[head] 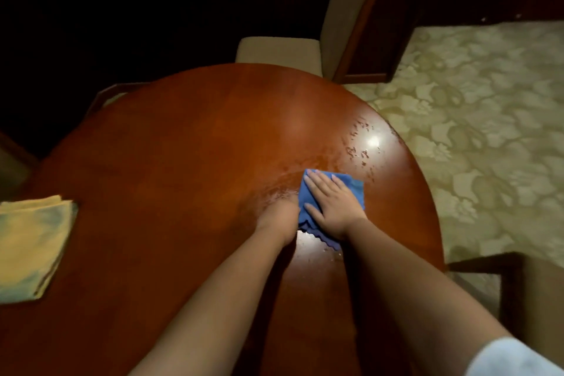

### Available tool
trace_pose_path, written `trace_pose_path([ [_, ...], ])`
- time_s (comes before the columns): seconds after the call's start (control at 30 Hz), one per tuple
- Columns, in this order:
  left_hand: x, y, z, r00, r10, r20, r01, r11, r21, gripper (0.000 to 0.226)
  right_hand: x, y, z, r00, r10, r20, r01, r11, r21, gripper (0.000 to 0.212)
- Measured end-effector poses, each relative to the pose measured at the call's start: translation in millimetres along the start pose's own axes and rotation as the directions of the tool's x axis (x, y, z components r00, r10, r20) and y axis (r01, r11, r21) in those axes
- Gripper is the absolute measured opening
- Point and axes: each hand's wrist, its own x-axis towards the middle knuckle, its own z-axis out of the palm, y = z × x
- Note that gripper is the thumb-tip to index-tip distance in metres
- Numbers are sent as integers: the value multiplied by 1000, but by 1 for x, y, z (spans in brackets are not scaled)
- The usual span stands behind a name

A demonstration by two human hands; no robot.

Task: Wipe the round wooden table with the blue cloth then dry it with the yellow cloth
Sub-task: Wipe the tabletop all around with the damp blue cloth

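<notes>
Fingers of your right hand (331,204) press flat on the blue cloth (354,189); your left hand (279,217) touches its nine-o'clock edge, its fingers unclear.

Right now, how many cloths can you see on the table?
2. The blue cloth lies on the right under the right hand, with the left hand beside it. The folded yellow cloth sits at the left edge.

Round wooden table (183,162) glossy, wet-streaked; blue cloth (351,189) soft fabric; yellow cloth (30,244) matt, folded fabric.
</notes>
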Motion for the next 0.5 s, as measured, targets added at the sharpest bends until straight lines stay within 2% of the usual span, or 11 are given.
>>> trace_pose_path([
  [0.13, 7, 27, 18, 994, 102, 35, -101, 994, -36, 31, -41, 18, 3, 983, 181, -35, -180, 983, 29, 85],
  [0.27, -7, 39, 28, 979, 193, 70, -190, 981, -44, 26, -82, 9, 10, 936, 351, -33, -351, 936, 24, 86],
  [0.5, -63, -25, 38, 937, 299, 179, -315, 946, 71, 28, -119, -101, 34, 831, 545, -110, -527, 836, 156, 88],
])
